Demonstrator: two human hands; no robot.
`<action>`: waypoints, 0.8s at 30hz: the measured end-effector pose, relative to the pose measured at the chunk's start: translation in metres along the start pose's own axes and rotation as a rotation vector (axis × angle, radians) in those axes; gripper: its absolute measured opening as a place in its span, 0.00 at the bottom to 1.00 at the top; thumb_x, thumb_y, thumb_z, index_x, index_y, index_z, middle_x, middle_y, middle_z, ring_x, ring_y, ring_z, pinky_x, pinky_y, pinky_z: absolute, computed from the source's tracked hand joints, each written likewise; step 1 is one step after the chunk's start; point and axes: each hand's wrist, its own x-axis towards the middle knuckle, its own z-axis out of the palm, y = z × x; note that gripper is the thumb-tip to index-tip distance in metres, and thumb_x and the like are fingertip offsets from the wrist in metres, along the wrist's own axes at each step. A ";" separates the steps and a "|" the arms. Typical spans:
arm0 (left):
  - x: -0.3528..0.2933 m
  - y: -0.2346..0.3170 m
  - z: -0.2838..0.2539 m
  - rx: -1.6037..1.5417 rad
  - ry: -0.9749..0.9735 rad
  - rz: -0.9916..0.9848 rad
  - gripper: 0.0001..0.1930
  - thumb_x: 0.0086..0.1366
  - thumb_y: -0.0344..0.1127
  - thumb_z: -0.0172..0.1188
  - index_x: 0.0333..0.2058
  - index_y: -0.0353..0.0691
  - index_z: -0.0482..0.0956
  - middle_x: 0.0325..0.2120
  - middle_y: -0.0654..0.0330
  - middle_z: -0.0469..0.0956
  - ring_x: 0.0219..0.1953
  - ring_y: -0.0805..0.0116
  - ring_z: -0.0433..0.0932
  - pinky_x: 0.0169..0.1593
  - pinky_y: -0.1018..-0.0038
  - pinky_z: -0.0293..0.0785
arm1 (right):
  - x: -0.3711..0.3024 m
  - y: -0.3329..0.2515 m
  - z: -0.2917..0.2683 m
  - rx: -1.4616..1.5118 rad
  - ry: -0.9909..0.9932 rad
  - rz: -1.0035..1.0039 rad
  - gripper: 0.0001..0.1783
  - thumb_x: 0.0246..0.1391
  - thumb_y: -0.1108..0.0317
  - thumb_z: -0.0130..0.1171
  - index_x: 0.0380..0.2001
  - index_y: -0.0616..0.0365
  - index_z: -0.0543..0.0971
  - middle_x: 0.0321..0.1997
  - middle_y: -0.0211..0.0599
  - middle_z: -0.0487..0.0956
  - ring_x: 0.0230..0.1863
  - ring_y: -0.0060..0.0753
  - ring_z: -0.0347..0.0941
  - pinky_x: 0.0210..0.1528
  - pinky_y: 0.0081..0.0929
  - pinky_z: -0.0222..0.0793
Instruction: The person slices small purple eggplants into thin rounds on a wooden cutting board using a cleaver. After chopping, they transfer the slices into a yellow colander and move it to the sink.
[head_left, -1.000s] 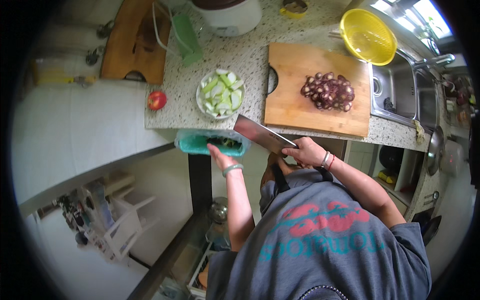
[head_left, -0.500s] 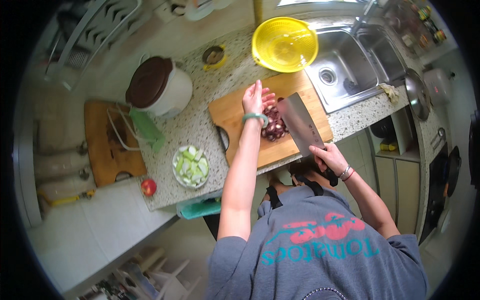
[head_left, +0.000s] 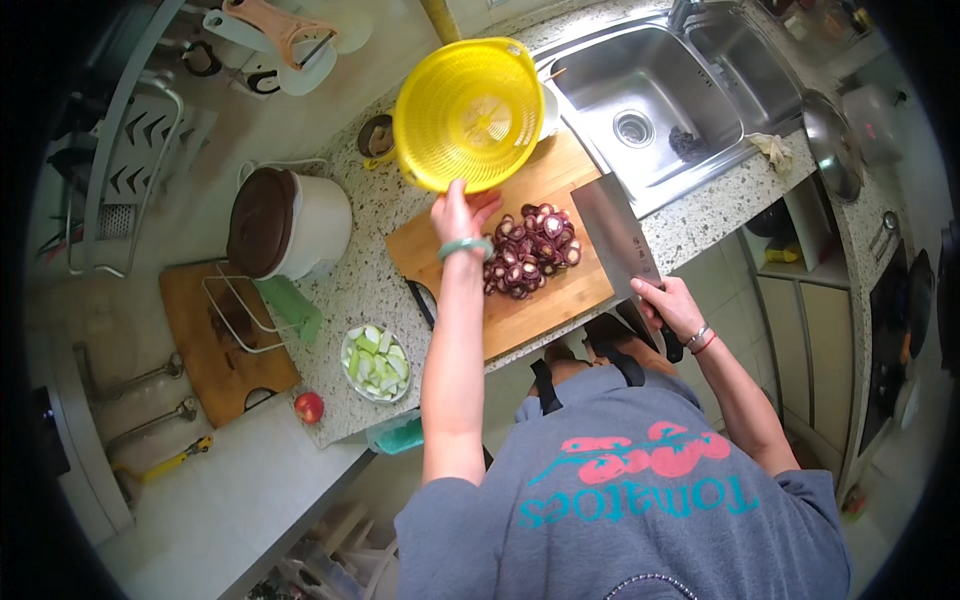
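Note:
My left hand [head_left: 462, 212], with a green bangle at its wrist, grips the near rim of a yellow plastic colander [head_left: 440, 125]. The colander is tilted and looks raised off the counter; some of my fingers are hidden behind its rim. In my right hand [head_left: 670, 306] is the handle of a cleaver [head_left: 618, 240], its broad blade over the right side of a wooden cutting board [head_left: 545, 320]. A heap of purple-skinned slices with pale centres [head_left: 530, 250] lies on the board, between the blade and my left wrist.
A double sink [head_left: 650, 110] is at the back right, with a pale cloth [head_left: 772, 152] on its edge. Part of a white vessel [head_left: 549, 112] shows behind the colander. To the left are a bowl of green pieces [head_left: 376, 362], an apple [head_left: 309, 407] and a brown-lidded cooker [head_left: 290, 222].
My left hand has gone from above the slices to the colander's rim and taken hold. The colander has shifted left and tilted, uncovering the white vessel. The cleaver stays in my right hand.

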 end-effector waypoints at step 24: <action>-0.106 -0.094 -0.090 0.472 0.202 0.366 0.19 0.70 0.51 0.52 0.43 0.39 0.73 0.34 0.60 0.74 0.34 0.74 0.73 0.36 0.80 0.72 | 0.028 0.032 0.012 0.116 0.005 0.107 0.23 0.60 0.52 0.59 0.17 0.53 0.69 0.13 0.23 0.66 0.11 0.16 0.58 0.14 0.20 0.57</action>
